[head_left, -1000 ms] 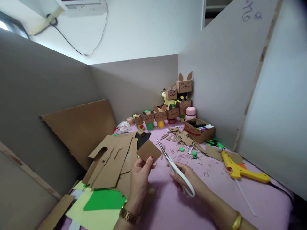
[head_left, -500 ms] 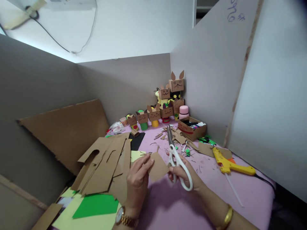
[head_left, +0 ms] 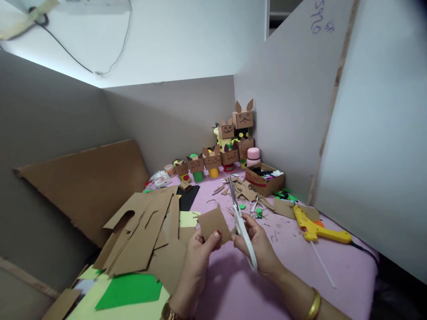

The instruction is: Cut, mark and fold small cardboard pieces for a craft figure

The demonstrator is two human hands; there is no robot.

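Observation:
My left hand [head_left: 199,254] pinches a small squarish piece of brown cardboard [head_left: 214,224], its thumb lying across the lower part of the front. In my right hand [head_left: 258,244] is a pair of scissors [head_left: 245,235] with white handles, the metal blades pointing up and away from me. The blades look closed together and stand just right of the cardboard piece, apart from it. My right thumb and fingers come close to the piece's right corner; whether they touch it I cannot tell. Part of the right-hand fingers is hidden behind the handles.
Cardboard sheets [head_left: 143,235] and green paper [head_left: 129,291] lie at left. A yellow glue gun [head_left: 313,229] rests at right, its cord trailing off. Cardboard scraps [head_left: 245,190], an open box [head_left: 267,182], a pink jar [head_left: 253,156] and cardboard animal figures [head_left: 212,161] stand farther back.
My left hand has turned, so its thumb now shows on the front of the cardboard piece. The scissors have rotated to a more edge-on view. The camera view has shifted slightly.

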